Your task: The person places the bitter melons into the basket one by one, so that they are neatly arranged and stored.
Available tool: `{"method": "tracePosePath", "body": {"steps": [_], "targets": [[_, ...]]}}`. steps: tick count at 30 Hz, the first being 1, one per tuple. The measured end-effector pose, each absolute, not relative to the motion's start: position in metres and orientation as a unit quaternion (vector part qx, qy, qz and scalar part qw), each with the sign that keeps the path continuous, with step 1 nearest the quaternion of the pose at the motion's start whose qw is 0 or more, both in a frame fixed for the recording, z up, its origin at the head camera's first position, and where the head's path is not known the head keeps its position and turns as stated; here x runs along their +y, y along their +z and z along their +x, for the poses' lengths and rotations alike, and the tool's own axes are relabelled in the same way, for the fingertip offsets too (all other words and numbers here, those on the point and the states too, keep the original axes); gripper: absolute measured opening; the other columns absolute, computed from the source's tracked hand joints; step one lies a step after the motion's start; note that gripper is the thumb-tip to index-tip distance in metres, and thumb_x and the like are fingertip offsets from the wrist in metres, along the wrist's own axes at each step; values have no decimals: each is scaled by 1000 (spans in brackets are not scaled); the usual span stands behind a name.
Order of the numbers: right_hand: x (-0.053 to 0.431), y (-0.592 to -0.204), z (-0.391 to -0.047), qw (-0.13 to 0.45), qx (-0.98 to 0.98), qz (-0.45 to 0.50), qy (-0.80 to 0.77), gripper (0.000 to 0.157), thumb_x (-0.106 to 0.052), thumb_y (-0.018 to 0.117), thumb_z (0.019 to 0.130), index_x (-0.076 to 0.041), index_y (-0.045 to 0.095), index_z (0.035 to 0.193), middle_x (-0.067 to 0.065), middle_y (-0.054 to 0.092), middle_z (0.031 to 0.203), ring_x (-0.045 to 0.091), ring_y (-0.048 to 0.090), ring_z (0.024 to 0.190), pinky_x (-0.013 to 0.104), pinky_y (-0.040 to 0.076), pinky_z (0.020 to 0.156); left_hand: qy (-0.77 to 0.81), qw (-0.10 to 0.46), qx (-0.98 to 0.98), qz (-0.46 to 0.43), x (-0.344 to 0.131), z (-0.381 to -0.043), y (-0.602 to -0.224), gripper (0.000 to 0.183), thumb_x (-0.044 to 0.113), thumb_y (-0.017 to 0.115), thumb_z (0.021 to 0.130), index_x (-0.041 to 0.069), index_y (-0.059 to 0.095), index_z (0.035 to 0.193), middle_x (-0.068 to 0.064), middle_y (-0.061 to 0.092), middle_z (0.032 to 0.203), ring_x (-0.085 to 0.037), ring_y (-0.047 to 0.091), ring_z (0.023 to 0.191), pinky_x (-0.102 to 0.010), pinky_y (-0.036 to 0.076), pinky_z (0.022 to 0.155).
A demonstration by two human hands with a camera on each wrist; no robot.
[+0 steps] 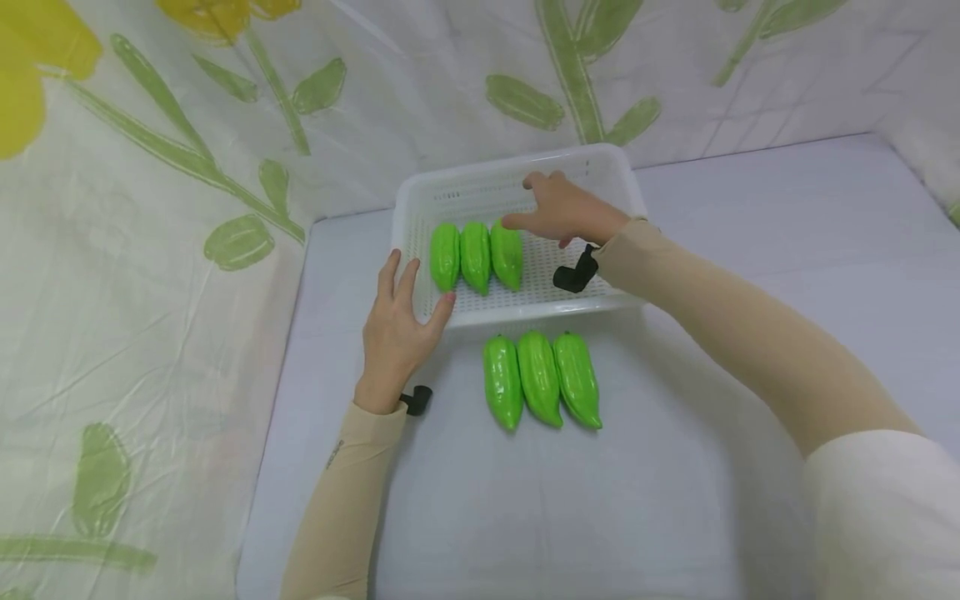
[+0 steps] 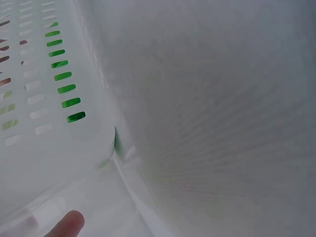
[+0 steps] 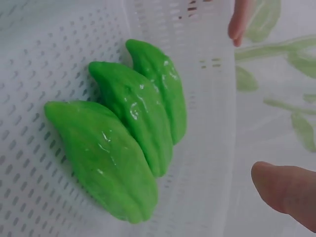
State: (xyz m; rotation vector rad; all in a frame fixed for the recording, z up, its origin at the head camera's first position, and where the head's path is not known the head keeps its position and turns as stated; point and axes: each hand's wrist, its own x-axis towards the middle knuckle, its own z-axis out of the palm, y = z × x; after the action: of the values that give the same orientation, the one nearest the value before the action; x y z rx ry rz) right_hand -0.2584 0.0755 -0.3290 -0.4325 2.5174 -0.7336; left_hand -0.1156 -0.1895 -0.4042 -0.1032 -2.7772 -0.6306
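Three glossy green peppers [image 1: 475,257] lie side by side in the left part of a white plastic basket [image 1: 525,311]. Over the basket hovers my right hand [image 1: 566,208], fingers spread, holding nothing; its thumb overlaps the rightmost pepper in the head view. The right wrist view shows the same peppers [image 3: 136,111] on the perforated floor, with the thumb [image 3: 286,190] apart from them. My left hand [image 1: 397,333] is at the basket's front left corner, fingers extended; whether it touches the rim I cannot tell. Three more green peppers [image 1: 538,379] lie in a row on the table before the basket.
A pale cloth covers the table [image 1: 637,500]. Behind and left of it hangs a white curtain [image 1: 420,75] with green leaves and yellow flowers, close to the basket's back edge. Small black devices [image 1: 576,271] sit at both wrists.
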Motion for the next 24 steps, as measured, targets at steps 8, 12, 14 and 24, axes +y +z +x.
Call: {"method": "tracePosePath", "body": {"steps": [8,12,14,24], "targets": [[94,-328,-246,221,918,-179,-276,92,-58,55,102,-5,17,166,33,19,165,33,69,87,41,61,77,-216,149,-964,-37,-191,-117,-407,79,61,54,98,7,48,154,-15,31,168,-45,67,111,-54,58,72],[102,-328,-240,211,921,-191,-265,91,-60,54,102,-4,21,165,33,22,164,39,67,111,47,57,93,-215,148,-965,-36,-191,-117,-407,79,61,55,97,7,48,154,-15,31,168,-45,67,111,-54,58,72],[105,-327,-238,205,922,-195,-263,90,-61,54,101,-4,23,164,33,24,163,40,62,119,52,53,101,-215,147,-965,-36,-191,-117,-408,79,61,55,98,7,48,154,-15,31,169,-44,67,110,-53,58,71],[123,-318,-220,188,917,-203,-289,88,-60,57,100,-7,27,164,29,30,160,42,55,132,58,46,110,-221,158,-961,-42,-191,-117,-407,78,59,57,97,5,50,153,-16,33,168,-45,68,106,-54,58,70]]}}
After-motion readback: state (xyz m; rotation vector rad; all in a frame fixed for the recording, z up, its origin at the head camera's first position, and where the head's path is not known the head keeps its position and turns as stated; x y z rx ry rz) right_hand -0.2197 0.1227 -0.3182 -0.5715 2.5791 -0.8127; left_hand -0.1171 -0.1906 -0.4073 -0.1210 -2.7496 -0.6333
